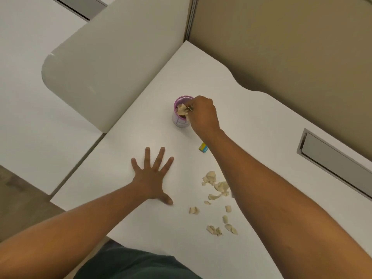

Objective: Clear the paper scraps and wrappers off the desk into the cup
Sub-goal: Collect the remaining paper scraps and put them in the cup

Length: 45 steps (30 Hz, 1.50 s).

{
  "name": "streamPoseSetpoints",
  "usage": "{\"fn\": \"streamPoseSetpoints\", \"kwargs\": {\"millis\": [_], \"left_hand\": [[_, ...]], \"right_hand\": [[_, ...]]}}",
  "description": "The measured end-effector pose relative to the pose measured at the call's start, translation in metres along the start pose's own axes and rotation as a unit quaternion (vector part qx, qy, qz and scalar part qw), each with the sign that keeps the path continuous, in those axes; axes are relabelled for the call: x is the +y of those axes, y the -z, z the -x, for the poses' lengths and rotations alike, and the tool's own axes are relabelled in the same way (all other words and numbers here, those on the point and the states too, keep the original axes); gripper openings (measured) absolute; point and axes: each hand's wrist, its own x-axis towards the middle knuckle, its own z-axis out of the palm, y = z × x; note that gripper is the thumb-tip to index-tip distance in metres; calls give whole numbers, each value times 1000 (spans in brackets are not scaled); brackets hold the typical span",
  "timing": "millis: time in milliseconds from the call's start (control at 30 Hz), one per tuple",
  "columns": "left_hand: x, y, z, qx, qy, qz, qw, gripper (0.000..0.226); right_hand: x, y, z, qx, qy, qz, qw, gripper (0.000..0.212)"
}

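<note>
A small cup [179, 122] with a purple rim stands on the white desk [251, 125], with beige paper scraps inside it. My right hand [204, 115] is at the cup's right rim, fingers pinched on a scrap [183, 110] over the opening. My left hand [152, 177] lies flat on the desk, fingers spread, holding nothing. Several beige paper scraps [218, 186] lie scattered on the desk beside my right forearm, more of them nearer the front edge [215, 230]. A small yellow and blue wrapper [203, 147] lies partly hidden under my right wrist.
A grey partition panel [112, 67] stands left of the desk and a tan wall panel [291, 43] behind it. A grey cable slot [332, 160] is set in the desk at the right. A lower white surface [30, 97] lies to the left.
</note>
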Motion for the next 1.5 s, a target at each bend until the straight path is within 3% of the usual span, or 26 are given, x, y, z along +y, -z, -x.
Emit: {"fn": "streamPoseSetpoints", "kwargs": {"millis": [267, 367, 567, 667, 900, 967, 1067, 1133, 1200, 1300, 1400, 1500], "left_hand": [[1, -3, -5, -12, 17, -7, 1000, 169], [0, -5, -6, -6, 21, -6, 1000, 169], [0, -1, -8, -29, 23, -5, 999, 170], [0, 1, -6, -35, 24, -9, 999, 171], [1, 7, -3, -53, 22, -18, 998, 172], [1, 8, -1, -56, 21, -20, 998, 173], [2, 9, -1, -60, 20, -17, 998, 173], [2, 9, 0, -60, 18, -16, 998, 172], [3, 9, 0, -58, 15, -14, 998, 172], [3, 8, 1, -53, 11, -11, 998, 171], [3, 7, 2, -40, 8, -13, 999, 172], [3, 6, 2, -27, 13, -12, 999, 173]], "right_hand": [[6, -15, -29, -90, 79, 78, 990, 32], [-2, -11, -31, -130, 60, 108, 984, 27], [-8, 13, -40, -100, 22, 112, 988, 37], [-9, 13, -40, -87, 3, 110, 990, 29], [1, -8, -27, -162, 34, 143, 976, 29], [7, -1, -24, -144, 42, 123, 981, 34], [24, 22, -9, -30, 52, 5, 998, 36], [46, 34, 15, 37, 8, -78, 996, 36], [73, 33, 50, 52, -57, -79, 994, 32], [104, 1, 111, -35, -83, -36, 995, 27], [113, -46, 171, -156, -61, 29, 985, 51], [116, -82, 216, -161, -56, 66, 983, 73]]}}
